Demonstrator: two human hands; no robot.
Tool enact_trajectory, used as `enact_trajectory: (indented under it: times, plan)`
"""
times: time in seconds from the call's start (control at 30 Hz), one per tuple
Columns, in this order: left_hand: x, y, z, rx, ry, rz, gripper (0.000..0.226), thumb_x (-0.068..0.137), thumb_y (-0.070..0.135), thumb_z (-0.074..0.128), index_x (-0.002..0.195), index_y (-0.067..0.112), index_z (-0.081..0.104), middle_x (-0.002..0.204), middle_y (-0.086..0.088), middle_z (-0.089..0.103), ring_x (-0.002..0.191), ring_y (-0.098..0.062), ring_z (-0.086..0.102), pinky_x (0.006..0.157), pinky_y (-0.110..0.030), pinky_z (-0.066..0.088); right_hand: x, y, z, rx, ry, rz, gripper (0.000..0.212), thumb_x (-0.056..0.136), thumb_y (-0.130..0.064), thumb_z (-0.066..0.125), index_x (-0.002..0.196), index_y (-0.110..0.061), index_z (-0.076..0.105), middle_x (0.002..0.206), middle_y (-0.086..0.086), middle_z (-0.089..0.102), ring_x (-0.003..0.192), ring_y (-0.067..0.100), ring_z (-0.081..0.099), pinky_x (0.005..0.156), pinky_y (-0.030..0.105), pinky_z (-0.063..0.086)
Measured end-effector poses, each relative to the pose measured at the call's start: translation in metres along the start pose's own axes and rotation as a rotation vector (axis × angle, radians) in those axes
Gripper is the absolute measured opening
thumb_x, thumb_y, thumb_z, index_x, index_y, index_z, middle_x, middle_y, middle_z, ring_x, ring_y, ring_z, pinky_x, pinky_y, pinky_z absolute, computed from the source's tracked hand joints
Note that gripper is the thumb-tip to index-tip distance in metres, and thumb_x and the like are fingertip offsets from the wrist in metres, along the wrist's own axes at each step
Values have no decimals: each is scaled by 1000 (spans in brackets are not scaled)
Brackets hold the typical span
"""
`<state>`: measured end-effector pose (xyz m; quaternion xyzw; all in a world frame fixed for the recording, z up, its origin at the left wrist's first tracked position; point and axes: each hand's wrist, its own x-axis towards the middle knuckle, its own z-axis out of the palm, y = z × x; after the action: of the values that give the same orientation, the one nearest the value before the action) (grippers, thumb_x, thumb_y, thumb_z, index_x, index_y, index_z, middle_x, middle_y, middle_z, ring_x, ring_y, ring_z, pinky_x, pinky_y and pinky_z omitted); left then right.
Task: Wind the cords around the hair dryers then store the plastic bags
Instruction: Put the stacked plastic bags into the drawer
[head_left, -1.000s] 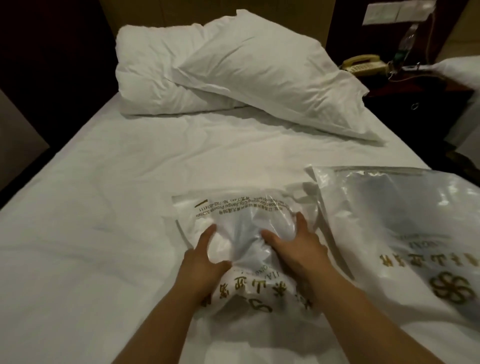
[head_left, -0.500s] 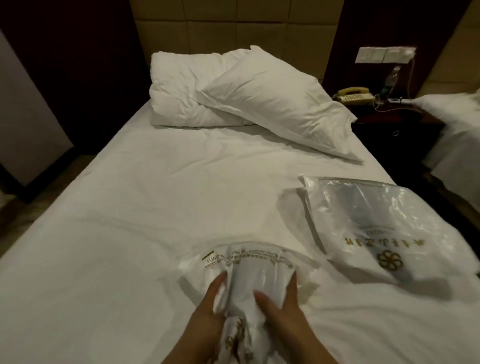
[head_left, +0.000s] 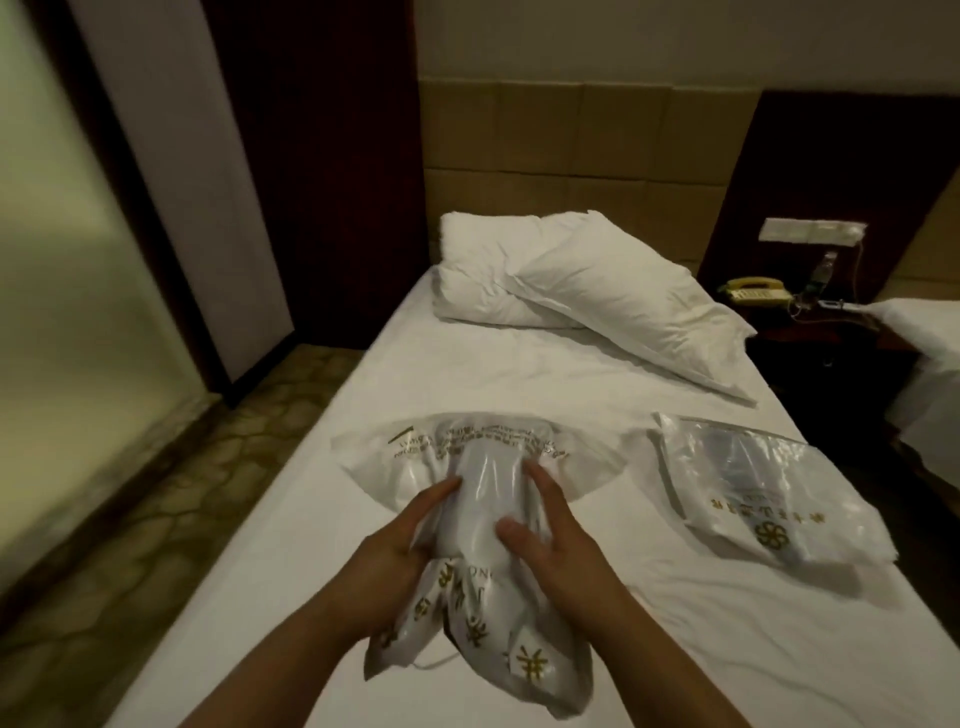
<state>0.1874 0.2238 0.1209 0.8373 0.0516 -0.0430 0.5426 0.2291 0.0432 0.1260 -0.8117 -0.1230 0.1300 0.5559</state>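
Plastic bag (head_left: 480, 514), bunched lengthwise, runs from the grip away up the bed (head_left: 519, 379); left hand (head_left: 400, 545) and right hand (head_left: 550, 540) clasp its middle from either side, equally near.

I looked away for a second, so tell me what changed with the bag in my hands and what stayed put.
Both hands have squeezed the plastic bag narrower: a second ago they pressed its middle, now the left hand and right hand grip it from either side, its far end fanned out. The view also rose and pulled back. The second bag and pillows lie where they were on the bed.
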Motion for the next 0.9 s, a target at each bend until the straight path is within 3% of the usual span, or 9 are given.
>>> enact_trajectory:
  times: [0.07, 0.17, 0.27, 0.4, 0.53, 0.63, 0.73, 0.83, 0.9]
  plan:
    - [-49, 12, -51, 63, 56, -12, 64, 94, 4, 43, 128, 58, 35, 128, 12, 45, 102, 0, 50, 71, 3, 38, -28, -49, 36, 67, -52, -26, 44, 81, -56, 60, 115, -60, 32, 127, -15, 46, 113, 9, 51, 94, 25, 43]
    - [-132, 19, -124, 102, 159, 9, 62, 94, 5, 44, 125, 59, 40, 125, 15, 47, 112, -7, 48, 79, -1, 36, -70, -113, 100, 162, -102, -78, 31, 84, -42, 62, 106, -48, 42, 114, -14, 53, 101, 2, 55, 78, 17, 47]
    - [-245, 15, -208, 72, 346, 35, 52, 97, 12, 45, 121, 57, 44, 125, 21, 45, 120, -8, 46, 85, -6, 38, -121, -187, 192, 194, -207, -133, 32, 83, -39, 64, 108, -42, 43, 116, -7, 54, 100, 8, 56, 78, 20, 49]
    - [-388, -12, -306, 133, 550, -7, 39, 98, 26, 46, 128, 51, 42, 138, 11, 45, 125, -13, 45, 103, -25, 39, -192, -268, 324, 231, -362, -200, 39, 83, -37, 65, 115, -42, 42, 116, -7, 48, 102, 14, 54, 77, 24, 50]
    - [-551, -50, -403, 149, 791, -177, 52, 94, 11, 49, 117, 58, 47, 136, 5, 50, 121, -18, 49, 94, -26, 43, -278, -342, 480, 238, -604, -233, 29, 82, -40, 66, 102, -48, 45, 107, -10, 53, 98, 17, 57, 86, 37, 52]
    - [-655, -64, -453, 139, 947, -242, 61, 91, 0, 47, 116, 56, 48, 136, 5, 48, 116, -12, 49, 87, -17, 41, -339, -385, 573, 248, -756, -290, 34, 83, -40, 64, 110, -44, 43, 109, -7, 53, 96, 14, 56, 81, 32, 49]
    - [-740, -83, -485, 91, 1132, -321, 61, 91, -3, 43, 122, 50, 49, 124, 7, 49, 102, -9, 52, 68, -6, 44, -390, -422, 649, 220, -901, -391, 39, 83, -41, 64, 116, -40, 42, 116, -5, 52, 99, 14, 55, 85, 31, 47]
    - [-817, -101, -508, 58, 1335, -359, 65, 88, -5, 42, 112, 55, 53, 132, 2, 52, 117, -16, 51, 92, -26, 49, -436, -453, 722, 189, -1039, -469, 36, 85, -40, 61, 117, -38, 43, 115, -8, 50, 100, 13, 52, 78, 26, 45]
    - [-865, -111, -522, 24, 1467, -414, 67, 87, -8, 41, 109, 54, 54, 125, 0, 56, 102, -13, 56, 90, -36, 52, -469, -471, 772, 188, -1140, -504, 28, 90, -40, 54, 116, -35, 44, 103, -15, 48, 89, 3, 49, 65, 18, 37]
